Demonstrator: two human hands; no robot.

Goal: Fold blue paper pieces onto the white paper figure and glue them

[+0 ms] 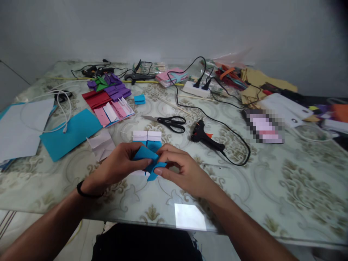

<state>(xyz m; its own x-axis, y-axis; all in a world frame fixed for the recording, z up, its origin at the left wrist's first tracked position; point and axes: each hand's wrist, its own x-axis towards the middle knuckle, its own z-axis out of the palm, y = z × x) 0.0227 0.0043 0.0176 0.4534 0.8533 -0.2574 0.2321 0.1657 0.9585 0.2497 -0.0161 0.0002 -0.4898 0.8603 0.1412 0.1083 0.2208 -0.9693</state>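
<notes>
Between both hands is a piece of folded blue paper point(145, 154), held above the table. My left hand point(116, 163) pinches its left side between thumb and fingers. On the other side, my right hand point(182, 166) grips a flap that curls up near its thumb. Beneath and just behind lies a white-and-blue folded paper piece point(140, 136), partly covered by the hands and the blue paper. Farther back are black-handled scissors point(171, 123), pointing left. To the right, a black glue gun point(208, 137) lies on its side with its cord trailing.
Left of the hands lie a blue sheet point(72, 134), white paper point(24, 127) and a white cable point(69, 112). Folded papers in red point(96, 99), purple point(118, 90) and pink point(118, 112) sit behind. A power strip point(197, 88) and a phone point(263, 127) are at right.
</notes>
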